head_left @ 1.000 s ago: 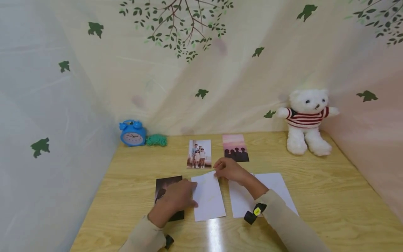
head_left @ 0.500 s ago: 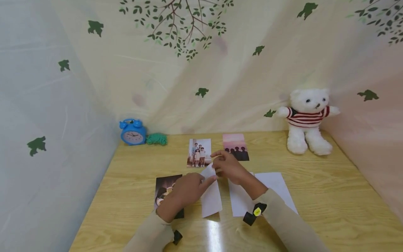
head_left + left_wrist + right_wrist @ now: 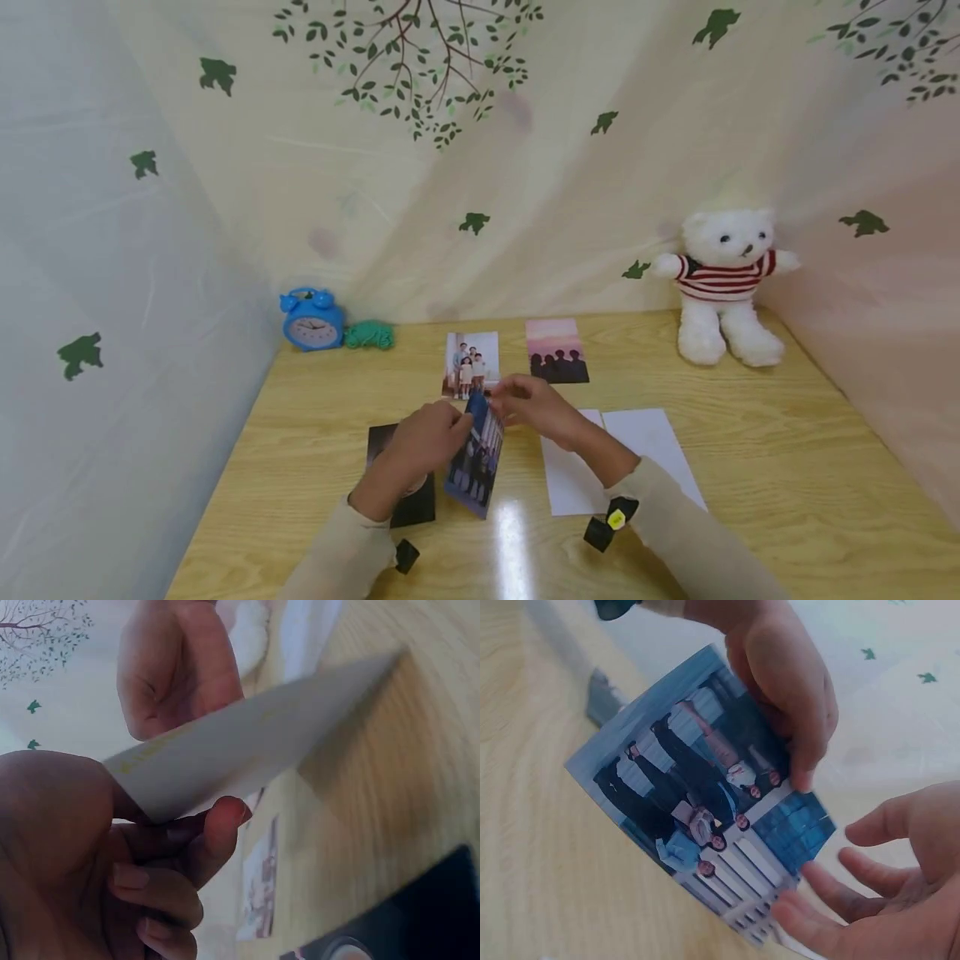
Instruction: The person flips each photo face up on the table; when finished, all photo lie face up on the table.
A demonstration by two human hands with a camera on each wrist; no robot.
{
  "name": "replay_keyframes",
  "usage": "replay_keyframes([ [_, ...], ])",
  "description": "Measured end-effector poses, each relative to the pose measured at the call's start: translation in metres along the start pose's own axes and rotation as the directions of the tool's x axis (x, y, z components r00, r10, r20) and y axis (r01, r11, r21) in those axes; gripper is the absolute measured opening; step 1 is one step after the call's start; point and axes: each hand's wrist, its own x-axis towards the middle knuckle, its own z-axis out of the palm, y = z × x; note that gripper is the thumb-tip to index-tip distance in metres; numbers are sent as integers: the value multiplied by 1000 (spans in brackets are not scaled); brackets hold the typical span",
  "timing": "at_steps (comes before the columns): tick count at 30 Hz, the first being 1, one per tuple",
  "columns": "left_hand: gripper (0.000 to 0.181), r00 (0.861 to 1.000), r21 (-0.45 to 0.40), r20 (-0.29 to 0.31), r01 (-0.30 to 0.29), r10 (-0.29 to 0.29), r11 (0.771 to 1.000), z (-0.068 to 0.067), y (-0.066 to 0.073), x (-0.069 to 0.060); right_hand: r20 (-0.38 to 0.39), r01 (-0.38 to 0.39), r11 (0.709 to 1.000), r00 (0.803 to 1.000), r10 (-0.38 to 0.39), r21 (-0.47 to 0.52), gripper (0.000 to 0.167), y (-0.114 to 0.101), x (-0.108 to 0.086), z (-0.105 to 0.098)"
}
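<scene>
A photo of several people in front of a building (image 3: 477,467) is held raised and tilted above the table, picture side towards the head view. My left hand (image 3: 422,443) pinches its left edge, thumb on the picture side in the right wrist view. In the left wrist view the photo's white back (image 3: 217,765) shows, with faint yellow marks. My right hand (image 3: 900,885) is at the photo's upper right edge, fingers spread and thumb apart; whether its fingertips touch the photo is unclear. Partly under my left forearm lies a dark photo (image 3: 420,507).
Two white sheets (image 3: 651,446) lie on the right, one partly under my right forearm. Farther back lie a family photo (image 3: 471,362) and a pink sunset photo (image 3: 557,350). A blue alarm clock (image 3: 312,323), a green bundle (image 3: 370,335) and a white teddy bear (image 3: 726,283) stand along the back.
The photo lay white side up a second ago, then was lifted and turned, so its picture now faces the head view. My left hand now grips it; my right hand's fingers have loosened.
</scene>
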Motion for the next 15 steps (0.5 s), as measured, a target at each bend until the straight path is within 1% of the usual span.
replay_keyframes([
  [2,53,999,29,25,35,-36,999,3,-5,0,24,6,993,1000,-3,-116,33,3,-1,2],
  [4,50,998,93,34,56,-59,994,7,-11,2,55,26,976,998,-14,-215,31,6,-1,5],
  [7,49,996,218,25,79,-87,973,14,-18,5,87,58,951,996,-33,-303,27,8,-1,9],
  [9,49,994,300,12,103,-112,948,17,-20,7,85,71,940,995,-45,-333,26,9,-1,12],
  [13,49,986,440,-18,155,-163,885,17,-19,9,44,66,925,998,-54,-375,24,10,-2,15],
  [15,49,985,488,-35,162,-166,858,16,-18,10,26,62,919,998,-56,-388,25,11,-1,16],
])
